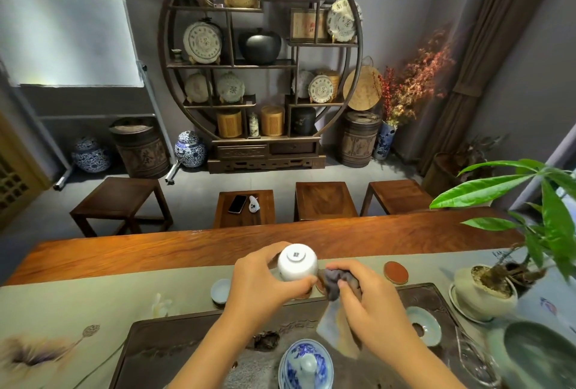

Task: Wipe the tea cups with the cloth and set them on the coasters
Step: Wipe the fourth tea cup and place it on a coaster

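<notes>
Here we hold a white tea cup (297, 262) above the table runner (93, 301), its foot turned to us, our left hand (261, 279) curled round it. Our right hand (371, 295) grips the bunched grey cloth (335, 282), touching the cup's side. A red coaster (396, 272) lies just to the right.

Bare runner (93, 301) left, potted plant (486, 292) crowding right, lidded bowl (307, 363) blocking near edge
</notes>
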The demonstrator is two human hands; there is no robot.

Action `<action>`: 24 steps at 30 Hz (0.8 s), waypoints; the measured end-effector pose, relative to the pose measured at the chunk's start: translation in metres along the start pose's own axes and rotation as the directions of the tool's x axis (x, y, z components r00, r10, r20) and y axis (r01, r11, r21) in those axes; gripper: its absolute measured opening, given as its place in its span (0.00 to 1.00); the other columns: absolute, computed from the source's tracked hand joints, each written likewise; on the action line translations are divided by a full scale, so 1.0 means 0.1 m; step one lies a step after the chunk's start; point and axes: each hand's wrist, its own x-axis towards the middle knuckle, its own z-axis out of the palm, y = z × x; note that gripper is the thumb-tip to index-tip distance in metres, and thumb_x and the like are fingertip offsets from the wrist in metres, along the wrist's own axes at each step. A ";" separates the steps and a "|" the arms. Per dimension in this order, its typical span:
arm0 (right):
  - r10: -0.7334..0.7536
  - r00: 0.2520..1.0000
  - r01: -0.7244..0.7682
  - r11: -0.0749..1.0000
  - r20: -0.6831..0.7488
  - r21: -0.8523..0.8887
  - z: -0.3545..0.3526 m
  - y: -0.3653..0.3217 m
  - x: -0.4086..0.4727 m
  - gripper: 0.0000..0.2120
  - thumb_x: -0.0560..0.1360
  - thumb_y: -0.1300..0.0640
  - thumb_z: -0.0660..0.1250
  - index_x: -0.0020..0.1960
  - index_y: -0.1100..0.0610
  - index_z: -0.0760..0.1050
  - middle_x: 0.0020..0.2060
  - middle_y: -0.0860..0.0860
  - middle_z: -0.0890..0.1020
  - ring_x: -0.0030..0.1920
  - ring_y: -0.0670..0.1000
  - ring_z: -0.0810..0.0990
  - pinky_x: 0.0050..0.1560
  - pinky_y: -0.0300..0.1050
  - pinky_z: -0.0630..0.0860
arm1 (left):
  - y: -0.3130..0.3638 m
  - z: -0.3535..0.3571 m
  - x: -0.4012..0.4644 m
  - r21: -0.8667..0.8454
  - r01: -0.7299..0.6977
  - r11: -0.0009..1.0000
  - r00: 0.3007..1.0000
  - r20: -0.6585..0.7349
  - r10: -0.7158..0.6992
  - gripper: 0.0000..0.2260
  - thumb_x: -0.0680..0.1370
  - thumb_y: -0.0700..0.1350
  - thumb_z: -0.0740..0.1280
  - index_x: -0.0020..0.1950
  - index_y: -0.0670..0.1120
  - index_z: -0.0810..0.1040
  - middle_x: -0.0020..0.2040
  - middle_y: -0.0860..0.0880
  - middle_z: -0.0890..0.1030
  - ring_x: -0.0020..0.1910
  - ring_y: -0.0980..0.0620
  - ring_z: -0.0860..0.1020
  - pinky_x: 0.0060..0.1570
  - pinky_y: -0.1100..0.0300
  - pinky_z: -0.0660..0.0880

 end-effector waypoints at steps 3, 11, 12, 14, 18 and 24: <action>0.055 0.986 -0.042 0.995 -0.155 0.088 -0.08 -0.01 0.11 0.19 0.75 0.68 0.64 0.49 0.43 0.76 0.46 0.39 0.82 0.47 0.34 0.78 0.43 0.22 0.69 | 0.03 -0.02 -0.01 0.038 -0.058 0.998 0.989 0.139 0.052 0.19 0.61 0.60 0.77 0.48 0.73 0.76 0.50 0.72 0.80 0.53 0.70 0.78 0.51 0.74 0.73; -0.161 0.987 0.160 0.986 0.026 0.046 -0.16 -0.16 0.32 0.15 0.74 0.70 0.62 0.51 0.53 0.78 0.47 0.43 0.82 0.50 0.39 0.78 0.49 0.29 0.73 | 0.12 -0.01 0.03 0.037 -0.123 0.992 0.940 0.325 0.104 0.22 0.62 0.59 0.78 0.54 0.66 0.76 0.51 0.69 0.81 0.51 0.67 0.79 0.47 0.73 0.73; -0.160 0.987 0.160 0.986 0.017 0.039 -0.15 -0.16 0.31 0.14 0.74 0.69 0.63 0.52 0.53 0.78 0.48 0.43 0.82 0.50 0.39 0.78 0.49 0.30 0.73 | 0.12 -0.02 0.03 0.024 -0.107 0.994 0.952 0.291 0.095 0.22 0.61 0.59 0.79 0.52 0.68 0.76 0.51 0.69 0.81 0.51 0.68 0.80 0.47 0.74 0.73; -0.158 0.987 0.158 0.987 -0.024 0.026 -0.12 -0.15 0.31 0.14 0.74 0.69 0.64 0.53 0.53 0.79 0.49 0.43 0.82 0.51 0.39 0.78 0.50 0.30 0.73 | 0.12 -0.02 0.00 -0.005 -0.063 0.998 0.977 0.205 0.063 0.21 0.60 0.58 0.79 0.50 0.69 0.77 0.51 0.69 0.82 0.51 0.68 0.80 0.49 0.73 0.75; -0.156 0.987 0.155 0.988 -0.048 -0.014 -0.03 -0.15 0.21 0.15 0.74 0.69 0.64 0.56 0.54 0.78 0.51 0.44 0.82 0.52 0.40 0.78 0.52 0.29 0.72 | 0.11 0.09 -0.07 -0.007 -0.009 1.000 0.990 0.138 0.010 0.21 0.60 0.59 0.78 0.51 0.66 0.79 0.48 0.66 0.83 0.51 0.66 0.80 0.47 0.72 0.76; -0.207 0.978 0.207 0.978 -0.010 -0.007 -0.01 -0.13 0.00 0.16 0.73 0.69 0.63 0.54 0.53 0.78 0.48 0.42 0.81 0.51 0.37 0.77 0.49 0.28 0.72 | 0.08 0.16 -0.15 0.009 0.087 0.996 0.993 0.075 -0.087 0.16 0.62 0.57 0.75 0.49 0.63 0.81 0.42 0.63 0.84 0.44 0.66 0.81 0.39 0.70 0.76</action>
